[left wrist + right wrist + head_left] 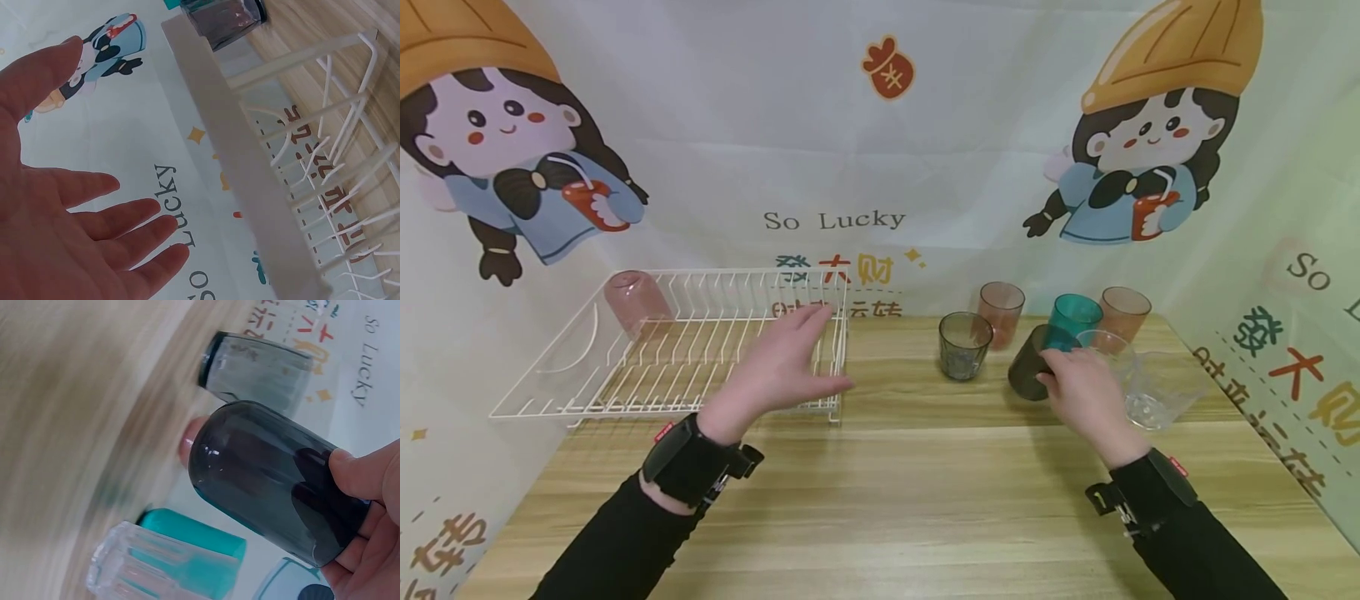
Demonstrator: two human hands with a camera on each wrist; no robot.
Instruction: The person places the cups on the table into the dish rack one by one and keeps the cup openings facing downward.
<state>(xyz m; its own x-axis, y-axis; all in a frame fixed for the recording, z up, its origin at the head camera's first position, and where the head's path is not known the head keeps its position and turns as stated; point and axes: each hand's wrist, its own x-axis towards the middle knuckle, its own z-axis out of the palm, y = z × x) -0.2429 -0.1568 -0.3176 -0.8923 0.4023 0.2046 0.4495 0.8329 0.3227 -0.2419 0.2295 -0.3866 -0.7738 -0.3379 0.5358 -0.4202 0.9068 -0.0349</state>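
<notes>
My right hand (1082, 393) grips a dark grey glass (265, 481) near its rim, thumb on one side and fingers on the other. The glass leans, its rounded bottom pointing away from the palm in the right wrist view. Over the right end of a white wire dish rack (587, 412), my left hand (775, 367) is held with straight, spread fingers and nothing in it. A pink glass (636, 302) leans upside down in the rack's far left corner.
Around the grey glass stand a ribbed smoky glass (965, 346), a pink glass (1000, 312), a teal glass (1077, 312), another pink glass (1127, 308) and clear glassware (1150, 408). The wooden table (910, 500) meets a printed cloth backdrop (820, 167) behind.
</notes>
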